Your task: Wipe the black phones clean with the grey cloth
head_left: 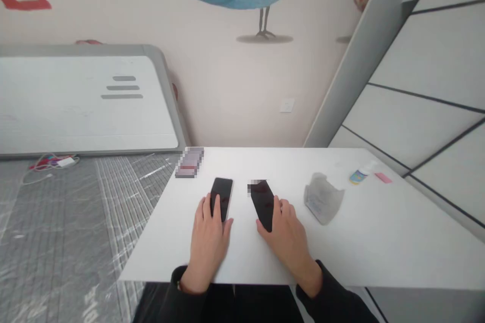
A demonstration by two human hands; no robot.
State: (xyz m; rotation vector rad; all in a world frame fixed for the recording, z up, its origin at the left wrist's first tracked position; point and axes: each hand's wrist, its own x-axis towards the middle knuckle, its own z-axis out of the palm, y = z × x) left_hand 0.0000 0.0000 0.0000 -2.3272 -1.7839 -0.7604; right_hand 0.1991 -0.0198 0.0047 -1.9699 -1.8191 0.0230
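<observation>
Two black phones lie screen-up on a white table (379, 247). My left hand (208, 237) rests flat on the table with its fingertips over the near end of the left phone (222, 193). My right hand (288, 234) lies flat too, its fingers touching the near end of the right phone (262, 201), which is angled slightly. Neither hand grips its phone; the fingers lie on or beside them.
A crumpled clear plastic bag (322, 198) sits right of the phones. Farther right stand a small bottle (359, 175) and a pink slip (383, 177). A blurred small box (189, 162) lies at the table's back left. Cables (53, 162) lie on the wrapped floor.
</observation>
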